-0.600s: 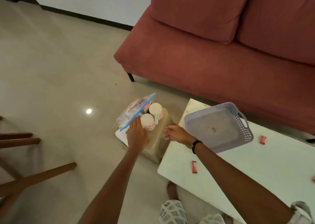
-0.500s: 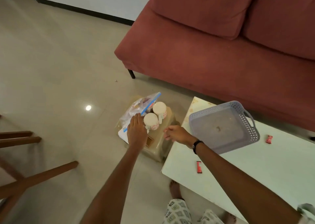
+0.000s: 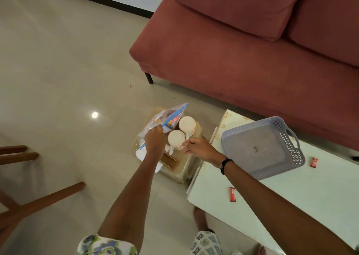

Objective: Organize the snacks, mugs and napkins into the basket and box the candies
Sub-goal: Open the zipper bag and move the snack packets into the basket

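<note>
A clear plastic zip bag with a blue seal strip (image 3: 167, 118), holding what look like colourful snacks, is pinched at its edge by the closed fingers of the left hand (image 3: 154, 141). The bag lies on a low translucent beige stool (image 3: 186, 165) on the floor, beside two white patterned mugs (image 3: 181, 132), white napkins (image 3: 142, 153) and a small brown wooden box (image 3: 169, 160). The right hand (image 3: 198, 148) is held just beside the nearer mug, its fingers curled loosely; whether the mug is actually touched cannot be told. The grey perforated plastic basket (image 3: 291, 153) stands empty on the white table (image 3: 291, 206), tilted toward the camera, and two red wrapped candies (image 3: 232, 194) lie on the tabletop, well apart from each other.

The gathering step appears to be just beginning: nothing has been placed in the basket yet. The next move likely calls for the bag to be lifted clear of the mugs without tipping them, then carried across to the basket.
</note>
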A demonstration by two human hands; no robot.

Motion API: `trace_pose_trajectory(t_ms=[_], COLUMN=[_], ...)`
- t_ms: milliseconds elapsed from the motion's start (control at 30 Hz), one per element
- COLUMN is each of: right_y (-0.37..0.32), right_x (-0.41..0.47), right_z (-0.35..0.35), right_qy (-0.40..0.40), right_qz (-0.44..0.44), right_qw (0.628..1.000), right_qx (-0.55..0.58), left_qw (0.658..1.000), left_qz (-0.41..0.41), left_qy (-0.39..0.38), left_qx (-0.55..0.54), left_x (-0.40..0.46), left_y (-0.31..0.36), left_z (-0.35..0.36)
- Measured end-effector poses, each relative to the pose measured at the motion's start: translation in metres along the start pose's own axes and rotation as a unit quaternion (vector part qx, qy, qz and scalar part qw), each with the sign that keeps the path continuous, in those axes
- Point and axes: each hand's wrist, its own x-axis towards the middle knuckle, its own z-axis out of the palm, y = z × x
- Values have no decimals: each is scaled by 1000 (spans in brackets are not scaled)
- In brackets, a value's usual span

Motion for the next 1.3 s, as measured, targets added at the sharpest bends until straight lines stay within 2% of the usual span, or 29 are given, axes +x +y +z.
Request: trace_pose_trajectory(t_ms=[300,467,533,600,700,833,1033,1167,1300], right_y=[-8,-22,-30,-37,-42,-30,40,97,141], right_x=[-16,-42,-58,-78,-106,-146,-216,-262,-307], right_z=[-8,-17,-23,-29,-41,-60,-107,-145,-181], right_qy=[-10,-1,-1,-3,7,59,145,203,262], right_qz=[-40,-86,-111,-136,-171,-229,-220,-193,-172], right_qw=[997,993,990,987,980,965,951,942,926], right_qx=[59,82,88,88,97,114,161,183,211], left_qw=[989,982,977,958,896,830,775,742,749], left_qz=[-41,5,-9,-60,-113,-111,-130,-94,-35], left_qy=[133,153,139,107,81,48,-39,-134,-202], left_qx=[-42,-114,-164,-259,-422,-545,-617,-650,-630], left_x=[45,31,17,-2,-34,-91,-178,-236,-279], left_y=[-22,-11,3,22,54,113,207,271,322], left_z=[-89,-131,-141,-146,-146,-139,-98,-66,-35])
